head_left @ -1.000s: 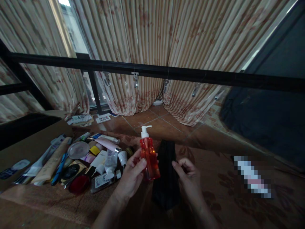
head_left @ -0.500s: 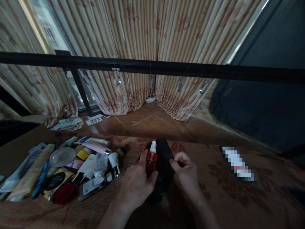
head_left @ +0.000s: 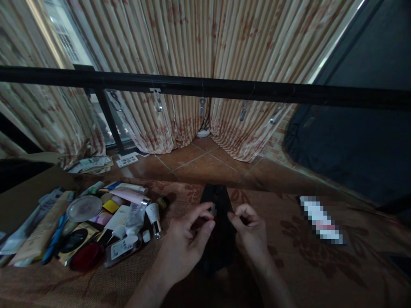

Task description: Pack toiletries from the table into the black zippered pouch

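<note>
Black, soft-looking material it is: a dark pouch (head_left: 221, 246) front and centre on the brown patterned cloth (head_left: 289, 261), lying between both hands. And the right hand (head_left: 248, 226) has it, thumb and forefinger pinching the right edge! Over on the opposite side, the left hand (head_left: 189, 239) curves loosely, thumb and forefinger apart, with a small pale tip (head_left: 213, 209) showing right by the forefinger; what that belongs to, the dark folds hide. Handling? I'd call the pouch light and floppy, apt to sag shut, hardly slippery or fragile; the mouth's edge looks the best place to hold, one pinch per side. Now the surroundings: left of the left hand sits a crowded heap, with a white-and-silver tube (head_left: 153, 216) and a small dark jar (head_left: 163, 201) nearest, then a pale pink tube (head_left: 130, 196) and a round clear lid (head_left: 84, 208). That heap could catch a leftward elbow. Out right, well apart, a blurred pale item (head_left: 321, 220); beyond, a dark rail (head_left: 205, 88) crosses before striped curtains (head_left: 180, 42).
</note>
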`<state>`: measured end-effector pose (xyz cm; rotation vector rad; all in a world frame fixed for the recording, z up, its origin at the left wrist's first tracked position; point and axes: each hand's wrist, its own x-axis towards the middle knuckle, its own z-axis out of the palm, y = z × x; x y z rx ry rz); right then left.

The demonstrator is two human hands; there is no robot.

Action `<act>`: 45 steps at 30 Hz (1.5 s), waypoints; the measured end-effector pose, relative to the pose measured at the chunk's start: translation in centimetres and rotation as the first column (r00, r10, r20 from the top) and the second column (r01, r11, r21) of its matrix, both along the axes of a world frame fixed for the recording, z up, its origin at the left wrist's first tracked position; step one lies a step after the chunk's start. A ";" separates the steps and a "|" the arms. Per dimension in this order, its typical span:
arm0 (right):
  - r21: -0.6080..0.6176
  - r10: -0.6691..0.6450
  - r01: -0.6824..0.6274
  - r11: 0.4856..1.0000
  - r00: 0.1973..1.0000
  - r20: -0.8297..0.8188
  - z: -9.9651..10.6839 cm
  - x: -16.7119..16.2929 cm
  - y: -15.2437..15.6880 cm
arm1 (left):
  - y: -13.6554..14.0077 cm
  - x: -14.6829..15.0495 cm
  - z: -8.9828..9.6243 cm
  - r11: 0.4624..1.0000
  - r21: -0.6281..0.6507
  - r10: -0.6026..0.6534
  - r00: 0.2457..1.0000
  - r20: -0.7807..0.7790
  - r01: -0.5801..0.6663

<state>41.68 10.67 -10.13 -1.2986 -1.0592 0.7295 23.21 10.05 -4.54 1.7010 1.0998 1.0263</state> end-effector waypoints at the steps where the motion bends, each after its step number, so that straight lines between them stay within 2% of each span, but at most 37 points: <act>1: -0.003 0.011 -0.011 1.000 1.000 -0.007 0.1 0.0 -0.1 | -0.1 -0.2 0.2 1.000 0.006 0.006 0.996 0.094 -0.007; 3: -0.007 0.022 -0.023 1.000 1.000 -0.016 0.2 0.0 -0.2 | 0.0 -0.7 0.4 0.999 0.011 0.037 0.970 0.240 -0.040; 5: 0.000 0.010 -0.010 1.000 1.000 -0.007 0.4 -0.1 -0.3 | 0.2 -1.2 0.4 0.996 0.014 0.082 0.945 0.316 -0.091; 10: 0.043 -0.016 0.015 0.999 1.000 0.024 0.7 0.0 -0.6 | 1.5 -2.6 -0.8 0.977 0.040 0.188 0.940 0.284 -0.207; 13: 0.056 -0.052 0.050 0.997 0.998 0.037 0.6 0.1 -0.8 | 2.6 -4.0 -2.2 0.949 0.093 0.283 0.946 0.158 -0.300; 15: 0.046 -0.096 0.094 0.994 0.995 0.037 0.5 0.1 -0.8 | 3.2 -5.1 -3.1 0.915 0.153 0.378 0.926 -0.001 -0.374; 19: -0.015 -0.184 0.184 0.983 0.983 0.007 0.5 0.1 -0.8 | 4.0 -7.5 -4.4 0.856 0.273 0.511 0.794 -0.328 -0.438; 24: -0.053 -0.236 0.238 0.970 0.971 0.033 0.1 0.1 -0.6 | 4.5 -10.4 -4.3 0.777 0.344 0.629 0.614 -0.478 -0.528; 27: -0.058 -0.219 0.220 0.974 0.975 0.024 -0.5 0.2 -0.5 | 4.5 -12.1 -4.1 0.754 0.356 0.648 0.534 -0.543 -0.552; 31: -0.080 -0.224 0.228 0.970 0.973 0.051 -0.9 0.1 -0.5 | 4.5 -13.4 -4.4 0.766 0.349 0.616 0.464 -0.636 -0.539; 36: -0.103 -0.232 0.239 0.966 0.970 0.072 -0.6 -0.4 -0.3 | 4.7 -13.2 -5.2 0.815 0.351 0.566 0.506 -0.651 -0.461; 41: -0.132 -0.231 0.240 0.962 0.970 0.081 -0.8 -0.6 -0.3 | 5.0 -12.5 -5.5 0.843 0.365 0.535 0.546 -0.644 -0.396; 45: -0.113 -0.209 0.214 0.970 0.977 0.049 -1.1 -0.5 -0.4 | 5.7 -12.3 -5.6 0.848 0.380 0.528 0.516 -0.675 -0.370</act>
